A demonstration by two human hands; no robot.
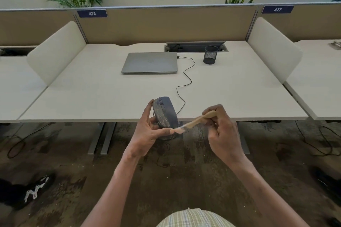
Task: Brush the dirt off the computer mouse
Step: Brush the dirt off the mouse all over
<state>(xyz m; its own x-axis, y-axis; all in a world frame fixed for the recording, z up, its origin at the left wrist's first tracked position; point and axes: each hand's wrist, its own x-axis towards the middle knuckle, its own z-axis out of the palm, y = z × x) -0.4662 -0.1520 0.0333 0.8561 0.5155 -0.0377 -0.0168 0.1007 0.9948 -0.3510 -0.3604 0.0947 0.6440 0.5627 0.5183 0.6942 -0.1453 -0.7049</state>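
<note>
Head view: left grip (pixel 147 132) holds the dirty mouse (pixel 163 112) upright; right grip (pixel 224 131) pinches a wooden brush (pixel 195 120) — bristles just below the mouse, beside the left thumb.

Computer mouse (pixel 164 112): grey, wired, top shell showing pale dirt smears, standing nearly upright above near desk edge, buttons and wheel pointing away; cable trailing back across desk
Brush (pixel 195 121): light wooden handle, pale bristles, lying at slant, bristle end sitting just below mouse's lower end; contact with shell not discernible
</note>
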